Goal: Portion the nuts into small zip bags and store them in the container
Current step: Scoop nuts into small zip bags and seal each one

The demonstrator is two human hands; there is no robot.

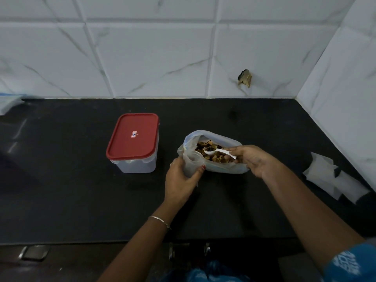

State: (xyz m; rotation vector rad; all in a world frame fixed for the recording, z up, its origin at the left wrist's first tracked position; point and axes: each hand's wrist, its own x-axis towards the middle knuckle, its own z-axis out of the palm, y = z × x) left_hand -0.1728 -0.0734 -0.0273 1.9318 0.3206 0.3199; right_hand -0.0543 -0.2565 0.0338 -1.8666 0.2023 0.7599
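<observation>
left hand (180,176) grips small zip bag (192,162) open; right hand (251,159) pinches white spoon (218,152) over nuts (213,152) in big bag (227,169)

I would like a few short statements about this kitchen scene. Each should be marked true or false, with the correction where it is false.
1. The red lid is closed on the container. True.
2. The right hand holds a white spoon over the nuts in the big bag. True.
3. The left hand is empty. False: it grips a small clear bag and keeps its mouth open beside the big bag.
4. The container stands to the right of the big bag. False: it stands to the left of it, apart from it, on the black counter.
</observation>
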